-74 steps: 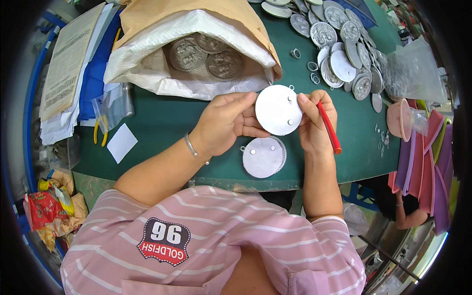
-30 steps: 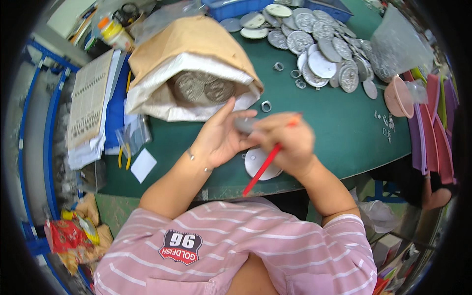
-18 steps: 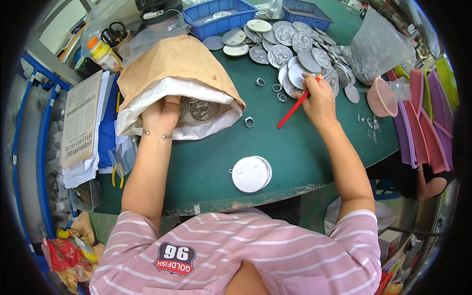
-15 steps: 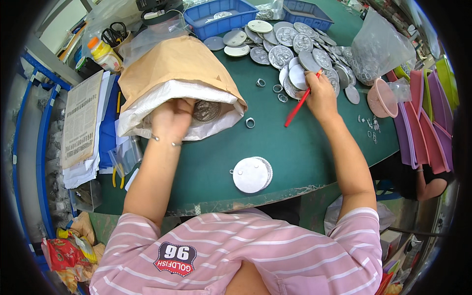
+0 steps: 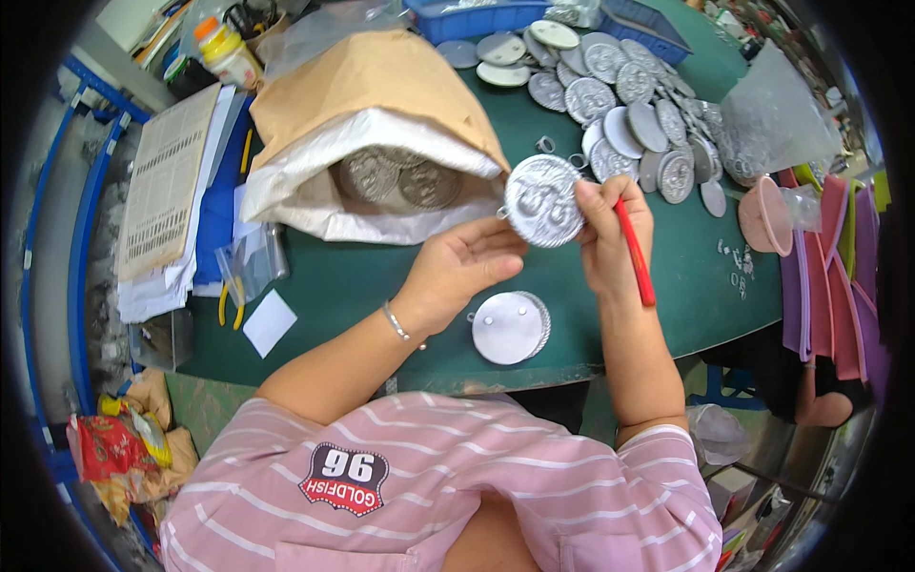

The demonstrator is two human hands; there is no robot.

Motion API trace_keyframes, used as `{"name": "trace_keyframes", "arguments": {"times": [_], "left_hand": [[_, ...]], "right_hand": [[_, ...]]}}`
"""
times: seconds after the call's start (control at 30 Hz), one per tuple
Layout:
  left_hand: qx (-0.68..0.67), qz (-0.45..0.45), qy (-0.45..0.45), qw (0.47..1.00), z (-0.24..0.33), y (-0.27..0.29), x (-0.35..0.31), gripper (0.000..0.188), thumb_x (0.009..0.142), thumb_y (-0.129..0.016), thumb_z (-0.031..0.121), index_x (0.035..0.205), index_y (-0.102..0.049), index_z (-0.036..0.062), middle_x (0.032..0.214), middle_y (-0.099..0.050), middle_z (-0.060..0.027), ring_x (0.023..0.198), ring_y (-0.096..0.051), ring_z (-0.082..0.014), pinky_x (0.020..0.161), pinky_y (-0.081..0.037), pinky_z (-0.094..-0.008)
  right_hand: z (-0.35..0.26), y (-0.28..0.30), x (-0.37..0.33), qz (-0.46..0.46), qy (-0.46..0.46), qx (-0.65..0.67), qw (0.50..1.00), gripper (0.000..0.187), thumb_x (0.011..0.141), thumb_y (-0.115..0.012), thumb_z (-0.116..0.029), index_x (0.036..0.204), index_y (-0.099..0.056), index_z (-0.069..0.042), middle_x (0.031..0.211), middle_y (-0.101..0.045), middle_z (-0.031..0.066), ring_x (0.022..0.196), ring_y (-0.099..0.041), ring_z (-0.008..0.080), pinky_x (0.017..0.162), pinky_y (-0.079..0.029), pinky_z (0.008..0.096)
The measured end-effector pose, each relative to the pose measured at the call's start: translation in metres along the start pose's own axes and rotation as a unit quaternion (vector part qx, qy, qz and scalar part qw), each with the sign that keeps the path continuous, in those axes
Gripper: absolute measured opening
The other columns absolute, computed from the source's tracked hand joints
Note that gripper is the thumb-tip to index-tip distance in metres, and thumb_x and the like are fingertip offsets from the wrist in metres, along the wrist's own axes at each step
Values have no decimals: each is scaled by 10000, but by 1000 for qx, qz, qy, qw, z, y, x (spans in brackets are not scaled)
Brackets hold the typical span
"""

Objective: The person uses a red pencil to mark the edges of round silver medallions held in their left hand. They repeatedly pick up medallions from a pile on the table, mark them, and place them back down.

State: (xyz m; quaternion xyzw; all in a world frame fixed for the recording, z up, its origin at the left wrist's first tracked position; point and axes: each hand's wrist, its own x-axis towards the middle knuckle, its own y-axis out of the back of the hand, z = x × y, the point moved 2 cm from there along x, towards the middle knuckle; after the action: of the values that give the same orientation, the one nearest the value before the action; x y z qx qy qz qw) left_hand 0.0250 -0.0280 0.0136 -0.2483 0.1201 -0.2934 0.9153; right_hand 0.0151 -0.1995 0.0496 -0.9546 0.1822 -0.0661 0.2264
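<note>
My right hand (image 5: 613,229) grips a round silver-grey medal (image 5: 544,202) by its right edge, relief side up. A slim red tool (image 5: 636,250), perhaps a pen or small file, is tucked in the same hand. Just below and left of the medal is my left hand (image 5: 467,270), fingers stretched out with nothing in them; whether its fingertips touch the edge cannot be told. On the table near me lies a small stack of medals (image 5: 505,328), smooth side up, a loop at its left. The paper sack (image 5: 324,221) gapes at left, with medals (image 5: 429,183) inside.
A heap of medals (image 5: 629,129) covers the back right. Blue trays (image 5: 486,21), a clear plastic bag (image 5: 777,124) and a pink cup (image 5: 765,217) surround it. Papers (image 5: 172,191), yellow-handled pliers (image 5: 232,303) and a white card (image 5: 271,324) are at left. Another person's arm (image 5: 822,400) shows at right.
My right hand has come back from the heap with a medal and the red tool. My left hand has left the sack and moved right, beside that medal. The view has shifted slightly.
</note>
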Motion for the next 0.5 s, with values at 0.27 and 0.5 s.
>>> {"name": "trace_keyframes", "arguments": {"times": [0.27, 0.5], "left_hand": [[-84, 101, -43, 990, 11, 6, -4, 250, 877, -541, 46, 1113, -530, -38, 1020, -609, -120, 903, -610, -194, 824, -511, -346], [103, 127, -127, 978, 4, 12, -5, 204, 838, -586, 16, 1032, -599, -47, 938, -641, -86, 819, -589, -98, 750, -493, -231]], "right_hand": [[19, 3, -12, -175, 47, -115, 977, 316, 731, -692, 29, 722, -398, -87, 698, -510, 16, 637, -501, 90, 543, -397, 200], [24, 0, -22, -174, 125, -180, 960, 351, 701, -715, 46, 702, -382, -66, 863, -618, 140, 752, -552, 133, 661, -460, 243]]}}
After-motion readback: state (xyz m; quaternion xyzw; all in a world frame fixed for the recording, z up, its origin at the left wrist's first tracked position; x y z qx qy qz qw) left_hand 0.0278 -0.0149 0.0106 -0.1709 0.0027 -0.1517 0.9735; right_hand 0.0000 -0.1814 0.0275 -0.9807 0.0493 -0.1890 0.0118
